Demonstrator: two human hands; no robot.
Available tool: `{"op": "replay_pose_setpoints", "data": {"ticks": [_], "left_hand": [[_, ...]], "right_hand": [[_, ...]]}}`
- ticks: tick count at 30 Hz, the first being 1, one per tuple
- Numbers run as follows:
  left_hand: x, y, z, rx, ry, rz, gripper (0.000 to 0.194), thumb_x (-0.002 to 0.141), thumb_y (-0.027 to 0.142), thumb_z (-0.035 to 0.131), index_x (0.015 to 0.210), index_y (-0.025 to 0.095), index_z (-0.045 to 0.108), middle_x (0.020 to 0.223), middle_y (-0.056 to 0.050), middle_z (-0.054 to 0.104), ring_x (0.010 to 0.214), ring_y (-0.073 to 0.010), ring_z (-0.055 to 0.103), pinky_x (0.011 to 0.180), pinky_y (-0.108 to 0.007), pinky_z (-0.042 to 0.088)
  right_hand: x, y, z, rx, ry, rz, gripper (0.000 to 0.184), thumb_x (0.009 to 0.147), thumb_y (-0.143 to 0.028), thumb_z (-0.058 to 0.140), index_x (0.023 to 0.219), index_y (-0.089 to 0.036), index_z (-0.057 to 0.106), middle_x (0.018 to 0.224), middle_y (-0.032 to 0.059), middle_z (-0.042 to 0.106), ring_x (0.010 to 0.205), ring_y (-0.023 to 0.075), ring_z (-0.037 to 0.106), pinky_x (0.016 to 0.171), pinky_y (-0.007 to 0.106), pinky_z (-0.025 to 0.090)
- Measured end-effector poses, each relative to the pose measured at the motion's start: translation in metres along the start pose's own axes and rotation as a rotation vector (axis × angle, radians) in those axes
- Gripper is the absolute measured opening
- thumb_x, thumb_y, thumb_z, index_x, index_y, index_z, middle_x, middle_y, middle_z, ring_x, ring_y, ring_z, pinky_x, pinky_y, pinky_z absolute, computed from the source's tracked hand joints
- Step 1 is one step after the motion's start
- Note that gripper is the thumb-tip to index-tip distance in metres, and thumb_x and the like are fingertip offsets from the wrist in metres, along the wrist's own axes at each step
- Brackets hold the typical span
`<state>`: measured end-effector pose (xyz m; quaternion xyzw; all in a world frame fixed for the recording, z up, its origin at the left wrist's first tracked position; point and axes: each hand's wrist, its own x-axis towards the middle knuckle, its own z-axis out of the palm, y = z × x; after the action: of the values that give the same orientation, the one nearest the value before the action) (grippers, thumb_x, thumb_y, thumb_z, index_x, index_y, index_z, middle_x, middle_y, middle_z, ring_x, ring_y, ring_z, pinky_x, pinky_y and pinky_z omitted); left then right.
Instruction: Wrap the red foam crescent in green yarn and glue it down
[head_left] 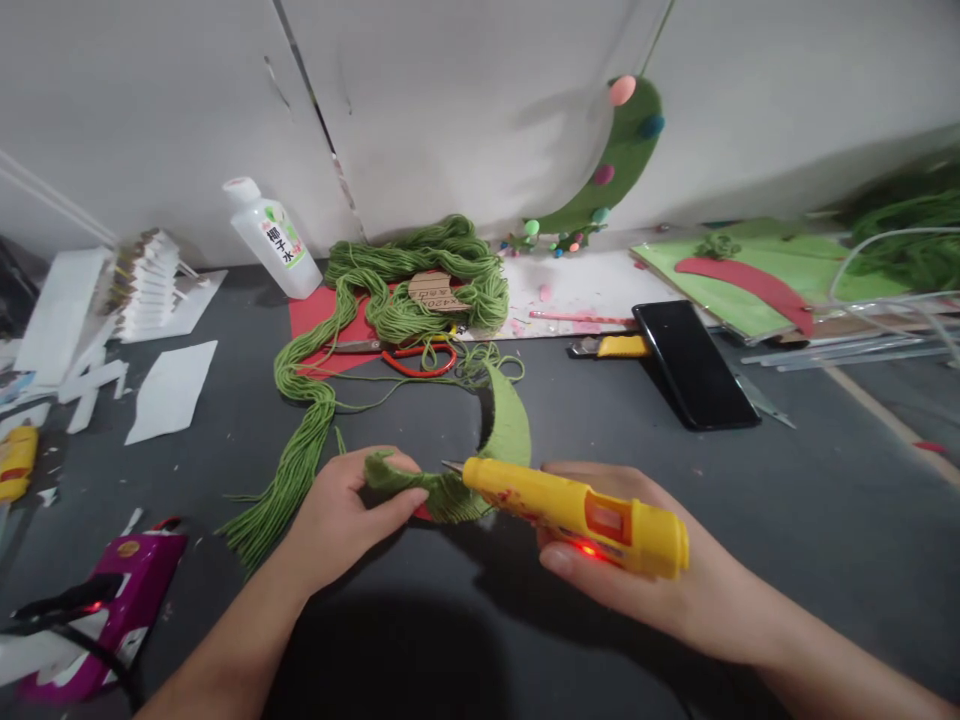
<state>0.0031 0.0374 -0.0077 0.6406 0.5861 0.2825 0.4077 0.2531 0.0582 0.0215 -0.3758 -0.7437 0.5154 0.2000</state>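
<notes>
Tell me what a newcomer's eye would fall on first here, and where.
The bright yellow glue gun stands out first, held in the right hand near the green crescent in the left hand. Next comes the pompom-dotted crescent hanging at the back wall. The purple power strip glares at lower left.

Lying on the dark grey tabletop: green yarn strands, yellow utility knife, white scrap, purple power strip.
</notes>
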Motion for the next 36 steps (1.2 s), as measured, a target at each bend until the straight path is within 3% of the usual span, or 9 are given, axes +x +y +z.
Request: {"op": "replay_pose_setpoints", "data": {"ticks": [8, 21, 26, 36], "left_hand": [[0.0013, 0.0034, 0.0028, 0.023, 0.043, -0.011, 0.013, 0.074, 0.024, 0.062, 0.063, 0.018, 0.063, 0.069, -0.002, 0.062, 0.066, -0.0166, 0.059, 0.063, -0.026, 0.043], [-0.0007, 0.0026, 0.0029, 0.031, 0.032, -0.030, 0.014, 0.075, 0.026, 0.060, 0.066, 0.017, 0.064, 0.075, -0.005, 0.064, 0.072, -0.0192, 0.060, 0.069, -0.029, 0.044], [-0.0005, 0.0038, 0.0032, 0.031, 0.027, -0.036, 0.014, 0.076, 0.025, 0.060, 0.066, 0.017, 0.064, 0.074, -0.004, 0.064, 0.072, -0.0193, 0.060, 0.069, -0.029, 0.044], [-0.0007, 0.0008, 0.0038, 0.020, 0.047, -0.003, 0.013, 0.075, 0.023, 0.059, 0.066, 0.016, 0.064, 0.072, -0.004, 0.064, 0.070, -0.0179, 0.060, 0.067, -0.028, 0.044]], "right_hand": [[-0.0007, 0.0054, 0.0081, -0.059, 0.081, -0.053, 0.020, 0.083, -0.038, 0.054, 0.070, -0.024, 0.058, 0.062, 0.0023, 0.057, 0.056, 0.0168, 0.055, 0.052, 0.027, 0.046], [0.0030, 0.0038, 0.0059, -0.097, 0.021, -0.106, 0.020, 0.083, -0.034, 0.054, 0.066, -0.024, 0.053, 0.060, 0.0012, 0.054, 0.049, 0.0146, 0.050, 0.045, 0.026, 0.042], [0.0000, 0.0058, 0.0098, -0.096, 0.068, -0.085, 0.019, 0.084, -0.035, 0.053, 0.069, -0.024, 0.057, 0.059, 0.0016, 0.055, 0.053, 0.0163, 0.055, 0.049, 0.027, 0.045], [0.0036, -0.0012, 0.0036, -0.152, 0.019, -0.072, 0.016, 0.081, -0.028, 0.055, 0.067, -0.021, 0.060, 0.057, 0.0015, 0.058, 0.053, 0.0149, 0.056, 0.049, 0.023, 0.048]]}}
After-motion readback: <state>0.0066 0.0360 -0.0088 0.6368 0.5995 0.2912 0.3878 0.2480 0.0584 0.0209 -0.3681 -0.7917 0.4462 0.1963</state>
